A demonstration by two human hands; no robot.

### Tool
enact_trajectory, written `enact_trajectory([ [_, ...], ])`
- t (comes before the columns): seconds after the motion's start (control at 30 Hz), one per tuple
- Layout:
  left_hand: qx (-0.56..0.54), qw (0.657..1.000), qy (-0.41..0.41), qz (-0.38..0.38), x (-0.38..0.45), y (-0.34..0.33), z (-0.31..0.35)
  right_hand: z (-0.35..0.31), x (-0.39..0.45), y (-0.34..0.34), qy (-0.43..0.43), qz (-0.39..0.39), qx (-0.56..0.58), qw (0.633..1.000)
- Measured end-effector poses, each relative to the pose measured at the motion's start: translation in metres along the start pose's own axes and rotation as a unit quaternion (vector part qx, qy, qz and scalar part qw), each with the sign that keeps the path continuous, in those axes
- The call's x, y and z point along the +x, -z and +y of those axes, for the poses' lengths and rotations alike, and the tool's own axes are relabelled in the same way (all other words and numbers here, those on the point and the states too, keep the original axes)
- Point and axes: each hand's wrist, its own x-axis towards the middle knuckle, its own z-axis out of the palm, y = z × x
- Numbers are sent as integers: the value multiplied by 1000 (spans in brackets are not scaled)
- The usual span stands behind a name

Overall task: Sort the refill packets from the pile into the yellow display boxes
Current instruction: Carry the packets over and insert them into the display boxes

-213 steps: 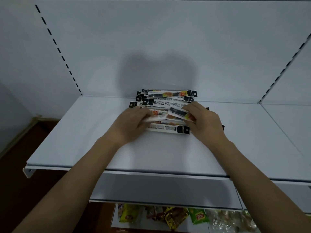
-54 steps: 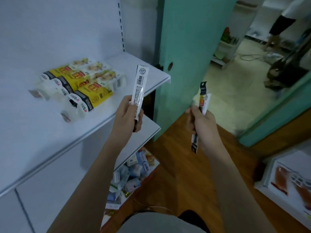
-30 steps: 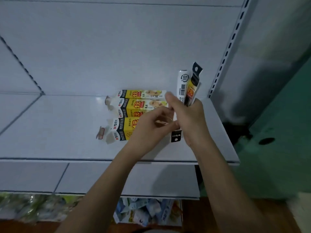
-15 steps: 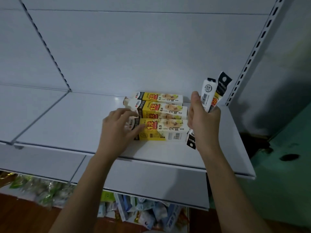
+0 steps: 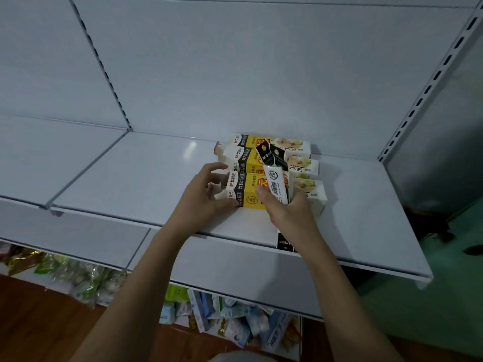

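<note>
right hand (image 5: 286,215) clutching two packets (image 5: 275,176) upright, directly over near box (image 5: 269,190); box long axis left-right, open end left. left hand (image 5: 203,198) nearer that end, gripping it. packets need turning level, judged.

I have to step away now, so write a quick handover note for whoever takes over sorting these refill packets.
Left hand grips the open left end of the nearest yellow box.
Right hand holds two refill packets upright over that box.
Three yellow boxes lie side by side on the white shelf.
Done: packets brought to the boxes.
Left: slide both packets in; the pile is out of view.
</note>
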Motion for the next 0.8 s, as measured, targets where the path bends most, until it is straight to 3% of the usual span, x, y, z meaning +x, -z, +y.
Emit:
enact_trajectory([
  [0.2, 23, 1000, -2, -11, -2, 6, 5, -24, 12, -6, 36, -22, 112, 993],
  [0.27, -36, 999, -24, 18, -5, 8, 24, -39, 16, -7, 41, -43, 106, 993],
  [0.37, -168, 984, -47, -36, 0, 7, 60, -50, 29, -20, 31, -65, -99, 993],
  [0.43, -194, 979, -36, -55, 5, 0, 78, -51, 37, -35, 71, -71, -252, 962],
  [0.6, -199, 980, -5, 8, 16, 1, 87, -58, 42, -53, 137, -50, -295, 945],
  [0.73, -224, 971, -13, 79, 22, 16, 85, -74, 45, -49, 132, -167, -242, 947],
  [0.8, -318, 940, 3, 127, 31, 30, 84, -79, 49, -40, 133, -225, -195, 945],
])
